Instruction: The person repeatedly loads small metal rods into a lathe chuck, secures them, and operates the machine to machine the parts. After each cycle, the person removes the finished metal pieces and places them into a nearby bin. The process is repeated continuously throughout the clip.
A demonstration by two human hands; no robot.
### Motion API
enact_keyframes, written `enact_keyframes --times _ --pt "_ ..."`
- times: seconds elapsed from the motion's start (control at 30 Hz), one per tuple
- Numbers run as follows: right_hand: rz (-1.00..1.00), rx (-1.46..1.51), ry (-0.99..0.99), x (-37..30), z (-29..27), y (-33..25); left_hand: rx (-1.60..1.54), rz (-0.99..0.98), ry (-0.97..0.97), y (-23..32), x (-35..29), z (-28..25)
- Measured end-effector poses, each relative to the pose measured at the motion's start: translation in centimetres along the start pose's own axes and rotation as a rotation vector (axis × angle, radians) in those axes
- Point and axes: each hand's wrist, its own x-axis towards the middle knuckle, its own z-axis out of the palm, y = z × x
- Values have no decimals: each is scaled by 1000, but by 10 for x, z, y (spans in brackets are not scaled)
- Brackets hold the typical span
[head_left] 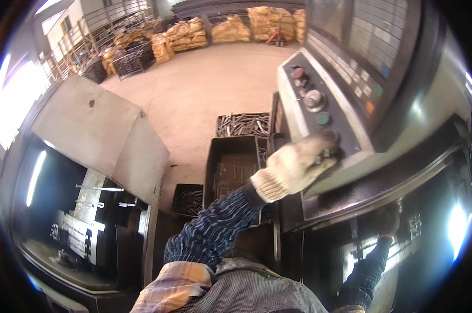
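My left hand [297, 163], in a white knit glove with darkened fingers, reaches across to the lower end of the control panel [327, 117]. Its fingers are curled, and small shiny metal pieces show between them; their full shape is hidden. The dark fingertips lie at the panel's near end, over whatever control is there. My right arm, in a dark patterned sleeve, extends into the machine opening at the right. There my right hand [389, 223] is dim and small, near metal fixtures [414, 227], and its fingers cannot be made out.
A second machine [79, 224] with an open bay stands at left. Between the machines are a dark metal bin [230, 167] with a few rods, a crate of metal rods [242, 125] and a small dark crate [188, 200]. Yellow sacks [275, 23] and a red pallet jack [277, 38] stand farther back.
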Motion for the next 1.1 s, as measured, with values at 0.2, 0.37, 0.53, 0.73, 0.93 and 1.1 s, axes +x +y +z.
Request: enact_keyframes --times 0.2,0.37,0.53,0.73,0.93,1.1 --pt "-4 -81 196 -2 -24 -29 32 64 -99 -16 -15 0" --pt "-201 -150 682 -28 -2 -204 -120 -436 -107 -4 -93 -74" --pt "-415 166 770 -100 52 -405 132 -212 109 -15 -160 -161" --pt "-363 1251 -589 -221 242 -553 276 -285 220 12 -239 -251" --pt "-388 1256 -1794 -364 342 -671 177 -496 446 57 -329 -343" --pt "-275 813 -1978 -443 342 -780 -18 -876 929 87 -414 -402"
